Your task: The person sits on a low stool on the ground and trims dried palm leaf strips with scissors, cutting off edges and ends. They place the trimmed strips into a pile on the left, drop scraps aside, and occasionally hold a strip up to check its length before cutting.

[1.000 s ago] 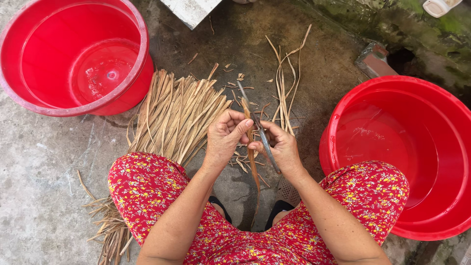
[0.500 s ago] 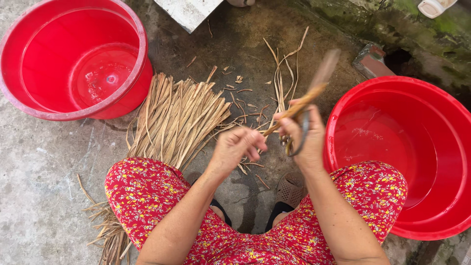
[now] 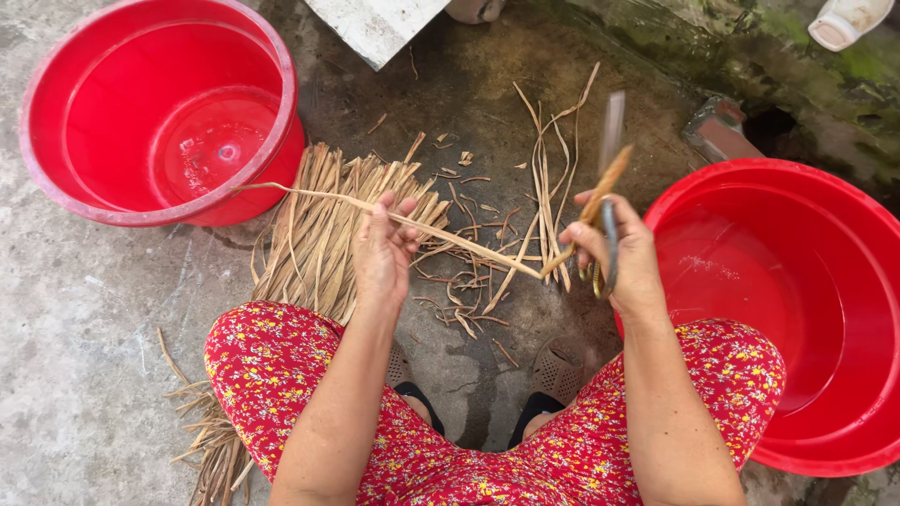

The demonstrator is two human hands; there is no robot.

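The left hand (image 3: 382, 253) is pinching a long, pale dried reed strip (image 3: 412, 223) that is stretching across to the right hand (image 3: 621, 255), which is gripping a blurred knife (image 3: 609, 201) and the strip's other end. A heap of dried tan strips (image 3: 323, 220) is lying just beyond. The big red plastic basin (image 3: 825, 309) at right is holding a little water; the far-left red plastic basin (image 3: 159, 112) is holding water too. A white plastic jug (image 3: 848, 21) is standing far right
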